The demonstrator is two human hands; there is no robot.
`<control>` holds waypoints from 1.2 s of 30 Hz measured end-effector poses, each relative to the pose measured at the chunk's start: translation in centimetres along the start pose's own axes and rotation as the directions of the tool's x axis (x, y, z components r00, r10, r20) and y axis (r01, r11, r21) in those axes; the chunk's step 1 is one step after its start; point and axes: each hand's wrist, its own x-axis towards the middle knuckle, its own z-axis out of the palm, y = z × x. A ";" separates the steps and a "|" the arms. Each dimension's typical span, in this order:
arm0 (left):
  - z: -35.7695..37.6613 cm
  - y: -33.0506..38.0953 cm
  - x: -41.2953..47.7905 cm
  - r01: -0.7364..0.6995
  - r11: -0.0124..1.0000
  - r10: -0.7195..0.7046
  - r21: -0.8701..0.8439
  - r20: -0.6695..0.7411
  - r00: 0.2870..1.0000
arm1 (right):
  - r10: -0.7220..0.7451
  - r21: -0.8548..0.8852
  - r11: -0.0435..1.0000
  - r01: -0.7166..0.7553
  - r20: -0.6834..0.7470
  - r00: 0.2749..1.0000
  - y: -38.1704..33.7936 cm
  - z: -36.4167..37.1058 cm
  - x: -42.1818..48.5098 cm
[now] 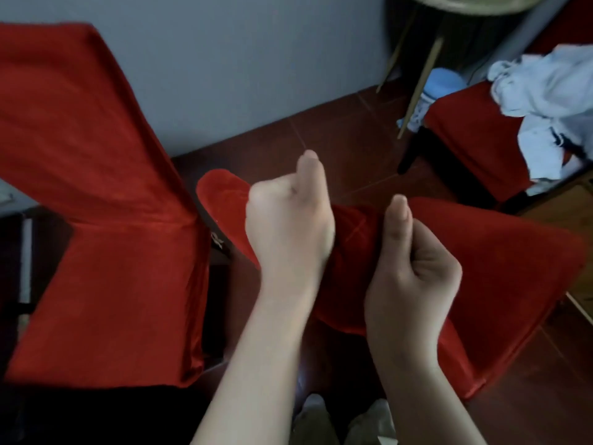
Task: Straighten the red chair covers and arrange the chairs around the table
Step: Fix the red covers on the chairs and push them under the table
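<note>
Below me stands a chair in a red cover [500,277], its rounded end [221,200] pointing left. My left hand [288,220] is curled into a fist on the cover's bunched middle and grips the fabric. My right hand [414,271] pinches the same cover just to the right, thumb laid on top and fingers curled under. A second red-covered chair [106,252] stands to the left against the grey wall, its cover smooth. A third red-covered chair [475,139] sits at the back right.
A heap of pale blue and white clothes [552,101] lies on the back-right chair. The table's edge [475,3] and thin legs [420,85] show at the top, with a blue container [439,85] beneath. The floor is dark red tile [337,133].
</note>
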 end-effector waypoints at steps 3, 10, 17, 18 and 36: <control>0.9 3.2 -2.6 -0.174 0.984 0.177 -0.046 0.089 0.980 | 0.019 0.085 0.996 -0.012 -0.082 0.996 -0.4 -2.9 0.2; 3.6 7.2 -7.0 -0.277 0.958 0.251 0.076 0.247 0.936 | 0.134 0.179 0.979 -0.099 -0.200 0.971 -0.7 -8.1 0.4; 4.9 8.2 -14.4 -0.425 0.900 0.379 0.094 0.309 0.872 | 0.220 0.216 0.963 -0.159 -0.295 0.930 0.2 -14.7 -2.2; 4.9 8.3 -15.1 -0.415 0.903 0.365 0.108 0.315 0.876 | 0.223 0.197 0.966 -0.168 -0.304 0.926 0.2 -15.3 -2.4; 4.4 4.6 -33.1 -0.688 0.703 0.549 0.180 0.479 0.685 | 0.488 0.163 0.869 -0.466 -0.431 0.759 4.0 -28.6 -14.2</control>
